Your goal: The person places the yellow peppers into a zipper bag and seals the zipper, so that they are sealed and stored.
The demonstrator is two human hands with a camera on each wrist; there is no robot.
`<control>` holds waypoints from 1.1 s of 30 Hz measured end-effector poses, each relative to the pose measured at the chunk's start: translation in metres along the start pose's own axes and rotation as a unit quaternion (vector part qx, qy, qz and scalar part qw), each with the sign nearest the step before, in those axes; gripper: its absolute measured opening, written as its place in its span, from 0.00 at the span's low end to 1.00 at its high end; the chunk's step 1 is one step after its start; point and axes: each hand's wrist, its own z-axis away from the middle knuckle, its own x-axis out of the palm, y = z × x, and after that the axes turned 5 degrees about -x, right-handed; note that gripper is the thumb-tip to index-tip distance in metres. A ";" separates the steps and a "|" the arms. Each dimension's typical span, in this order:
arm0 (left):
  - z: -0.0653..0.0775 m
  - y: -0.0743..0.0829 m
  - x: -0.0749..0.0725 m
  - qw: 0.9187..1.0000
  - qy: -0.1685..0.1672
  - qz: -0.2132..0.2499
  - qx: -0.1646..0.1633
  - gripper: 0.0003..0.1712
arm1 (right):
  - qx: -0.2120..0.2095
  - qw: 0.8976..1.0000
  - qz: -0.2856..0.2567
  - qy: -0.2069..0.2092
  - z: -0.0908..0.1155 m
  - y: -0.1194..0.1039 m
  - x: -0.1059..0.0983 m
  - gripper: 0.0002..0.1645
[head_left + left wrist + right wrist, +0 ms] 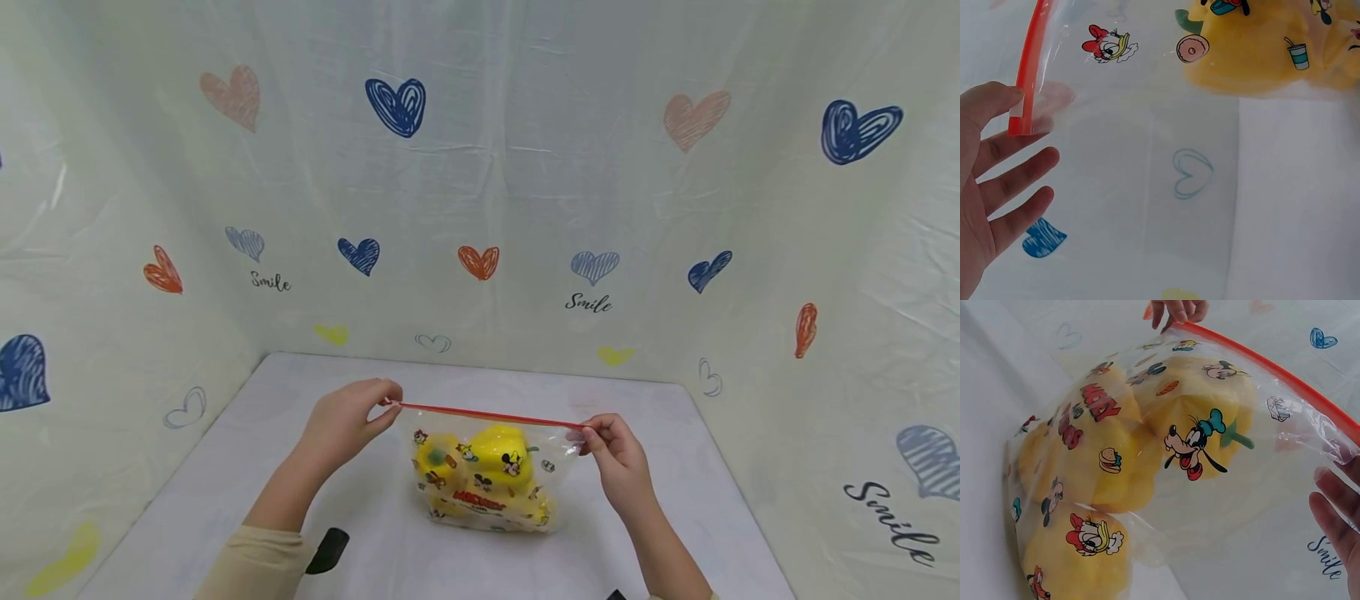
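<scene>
A clear zip bag [551, 479] printed with cartoon figures hangs upright just over the table, its red zip strip [487, 412] along the top. Inside it are several yellow bell peppers [498, 450], with green stems showing through the plastic. My left hand [345, 425] pinches the left end of the strip; in the left wrist view the other fingers [1022, 175] are spread below the thumb. At the opposite corner, my right hand [621, 467] pinches the strip's right end between thumb and fingers. The strip is stretched nearly straight between both hands.
A white-covered table [360, 508] lies under the bag. Pale sheets [480, 183] printed with hearts and "Smile" stand at the back and both sides. A black object [327, 551] shows beside the left sleeve [258, 562].
</scene>
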 end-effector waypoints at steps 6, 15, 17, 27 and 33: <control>0.002 0.000 0.007 0.999 0.007 0.040 -0.028 0.07 | -0.015 1.000 -0.007 -0.001 -0.001 0.000 -0.001 0.04; 0.001 0.002 0.022 0.989 0.011 0.121 -0.081 0.13 | -0.037 0.999 -0.037 -0.010 -0.003 0.000 -0.003 0.03; 0.002 0.002 0.027 0.987 0.014 0.136 -0.089 0.18 | -0.038 0.998 -0.043 -0.010 -0.003 0.000 -0.002 0.03; 0.017 -0.001 0.058 0.934 0.027 0.311 -0.172 0.43 | -0.024 0.999 -0.041 0.003 -0.005 0.002 -0.002 0.04; 0.031 0.002 0.085 0.899 -0.007 0.380 -0.218 0.48 | -0.020 0.999 -0.039 0.003 -0.006 0.003 -0.003 0.05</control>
